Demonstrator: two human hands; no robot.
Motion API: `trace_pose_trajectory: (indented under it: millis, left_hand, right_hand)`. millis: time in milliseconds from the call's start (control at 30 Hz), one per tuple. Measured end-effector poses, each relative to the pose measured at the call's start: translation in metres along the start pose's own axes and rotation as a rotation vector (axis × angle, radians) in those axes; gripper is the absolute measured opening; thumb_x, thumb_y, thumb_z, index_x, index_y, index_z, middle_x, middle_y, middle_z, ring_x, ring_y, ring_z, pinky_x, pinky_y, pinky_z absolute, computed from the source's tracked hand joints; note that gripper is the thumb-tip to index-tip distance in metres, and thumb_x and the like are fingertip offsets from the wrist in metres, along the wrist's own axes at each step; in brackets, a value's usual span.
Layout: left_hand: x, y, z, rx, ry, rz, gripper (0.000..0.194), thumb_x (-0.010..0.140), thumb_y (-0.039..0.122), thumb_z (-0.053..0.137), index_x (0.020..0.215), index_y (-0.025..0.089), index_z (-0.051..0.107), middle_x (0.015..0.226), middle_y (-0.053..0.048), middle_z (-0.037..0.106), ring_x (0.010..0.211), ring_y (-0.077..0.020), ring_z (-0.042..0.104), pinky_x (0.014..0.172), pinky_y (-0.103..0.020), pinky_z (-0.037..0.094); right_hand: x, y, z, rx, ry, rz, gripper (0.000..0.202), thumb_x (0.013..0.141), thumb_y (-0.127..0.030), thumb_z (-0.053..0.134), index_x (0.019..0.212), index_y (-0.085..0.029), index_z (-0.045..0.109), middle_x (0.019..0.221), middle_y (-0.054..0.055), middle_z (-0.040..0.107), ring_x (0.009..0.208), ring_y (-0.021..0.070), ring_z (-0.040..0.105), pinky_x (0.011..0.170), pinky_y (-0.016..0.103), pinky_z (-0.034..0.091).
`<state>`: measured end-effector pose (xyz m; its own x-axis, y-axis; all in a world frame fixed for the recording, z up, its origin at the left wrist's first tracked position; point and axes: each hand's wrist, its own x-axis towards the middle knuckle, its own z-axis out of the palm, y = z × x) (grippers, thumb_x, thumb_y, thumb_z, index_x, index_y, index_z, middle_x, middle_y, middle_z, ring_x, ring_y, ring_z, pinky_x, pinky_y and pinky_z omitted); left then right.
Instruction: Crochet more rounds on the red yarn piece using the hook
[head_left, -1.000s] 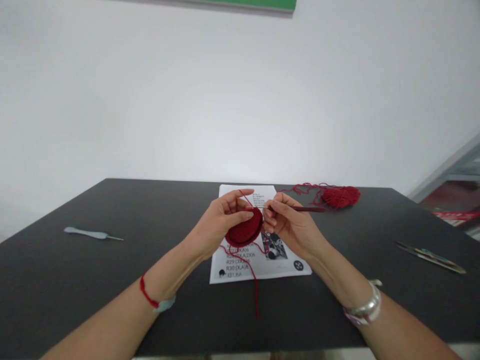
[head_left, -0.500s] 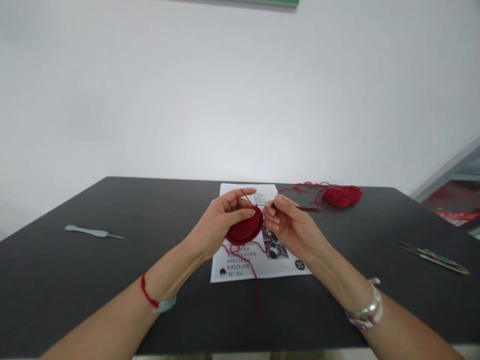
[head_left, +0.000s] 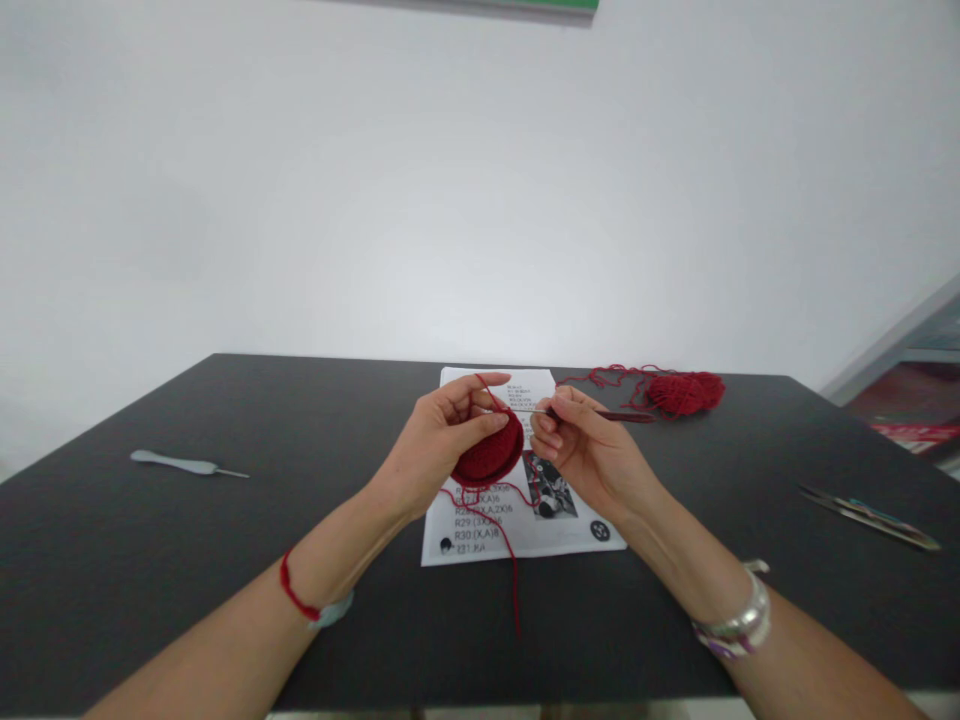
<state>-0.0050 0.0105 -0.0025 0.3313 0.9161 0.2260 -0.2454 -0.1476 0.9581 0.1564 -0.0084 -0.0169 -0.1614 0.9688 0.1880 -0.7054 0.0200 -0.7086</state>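
My left hand (head_left: 435,445) pinches a round red crochet piece (head_left: 489,455) between thumb and fingers, with red yarn running over the raised index finger. In my right hand (head_left: 585,440) is a crochet hook (head_left: 626,416) with a dark red handle. Its thin metal shaft points left and meets the top edge of the red piece. Both hands are above a printed sheet (head_left: 480,550) with text and a dark picture. From the piece, a loose yarn tail (head_left: 514,585) hangs down over the sheet's lower edge.
A red yarn ball (head_left: 684,393) lies at the table's back right, its strand trailing left. On the left of the dark table (head_left: 315,420) rests a pale-handled hook (head_left: 176,462). Small scissors (head_left: 870,516) lie at the far right. Behind stands a white wall.
My right hand and its hook have shifted slightly to the right. The red piece and my left hand have moved a little to the left.
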Motion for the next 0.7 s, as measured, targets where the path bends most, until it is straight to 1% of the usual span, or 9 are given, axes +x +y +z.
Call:
trace_pose_trajectory:
  millis: [133,367,700]
  left_hand:
    - [0.0006,0.0002,0.0006,0.007,0.002,0.008,0.031,0.069,0.016,0.073,0.100,0.018,0.069,0.074,0.003,0.065,0.066,-0.0082,0.055,0.064,-0.021,0.041]
    - [0.0014,0.0000,-0.0003,-0.006,0.005,0.010,0.029,0.069,0.016,0.073,0.097,0.019,0.070,0.070,0.004,0.064,0.064,-0.0072,0.054,0.063,-0.019,0.040]
    - [0.0004,0.0007,0.0001,0.012,0.005,0.006,0.030,0.069,0.016,0.072,0.099,0.018,0.069,0.070,0.003,0.062,0.063,-0.0076,0.053,0.062,-0.020,0.039]
  right_hand:
    - [-0.0005,-0.0001,0.0000,0.002,0.002,-0.002,0.020,0.076,-0.013,0.065,0.058,-0.016,0.054,0.056,-0.002,0.057,0.049,0.0072,0.043,0.046,0.018,0.037]
    - [-0.0012,-0.0010,-0.0006,-0.013,-0.003,-0.005,0.020,0.076,-0.012,0.064,0.059,-0.015,0.056,0.055,-0.002,0.056,0.048,0.0069,0.043,0.047,0.018,0.037]
    - [-0.0015,-0.0011,-0.0004,-0.077,0.016,-0.039,0.018,0.074,-0.015,0.066,0.058,-0.016,0.058,0.052,-0.003,0.055,0.046,0.0071,0.042,0.046,0.020,0.037]
